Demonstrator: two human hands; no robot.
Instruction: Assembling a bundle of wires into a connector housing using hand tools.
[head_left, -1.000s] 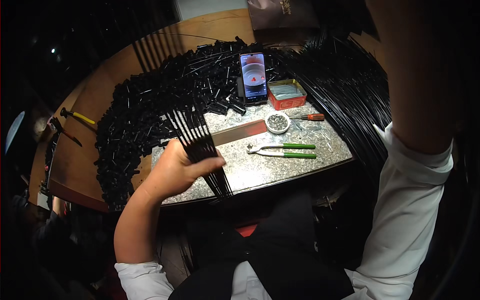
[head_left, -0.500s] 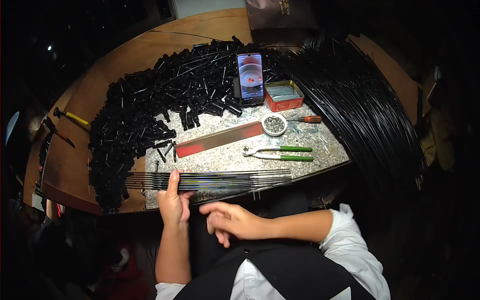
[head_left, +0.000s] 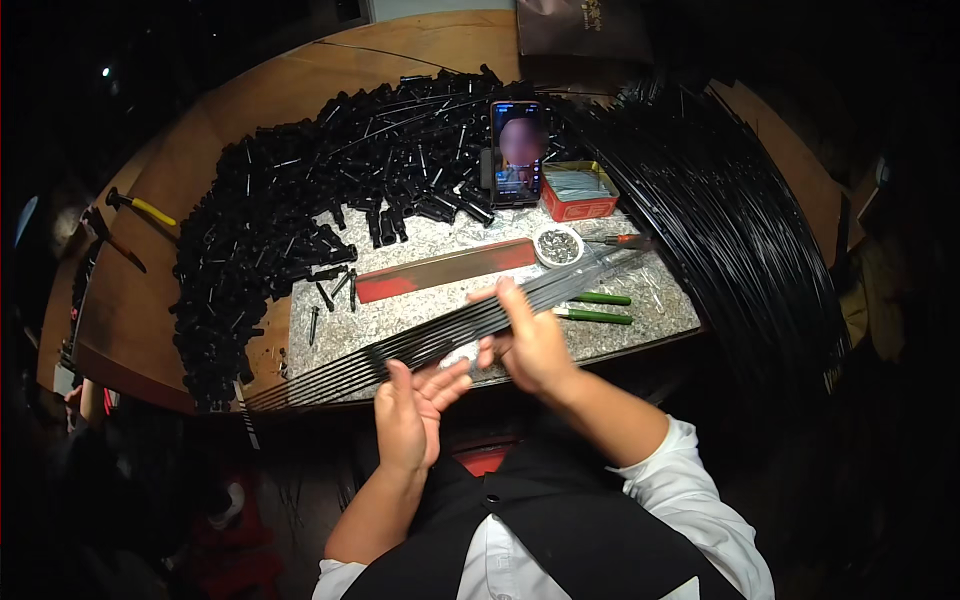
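Note:
A flat row of thin black rods (head_left: 330,378) slants over the grey speckled board, its right end raised and smeared by motion. My right hand (head_left: 538,348) grips the row near its middle, thumb on top. Just below the rods, my left hand (head_left: 408,418) is open, its fingers spread and thumb up, holding nothing. Whether it brushes the rods I cannot tell. Behind the row lies a long bar with a red side (head_left: 450,268). The rods and my right hand cover the jaws of the green-handled pliers (head_left: 600,299).
A big heap of black tubular parts (head_left: 280,200) curves along the left and back. On the right lies a thick bundle of black rods (head_left: 730,200). Behind the board stand a phone (head_left: 517,155), a red tin (head_left: 580,207) and a white bowl (head_left: 557,260); a screwdriver (head_left: 625,240) lies beside.
The rods have passed from my left hand to my right. They have swung from level to a slant, right end up. My left hand has opened and moved right.

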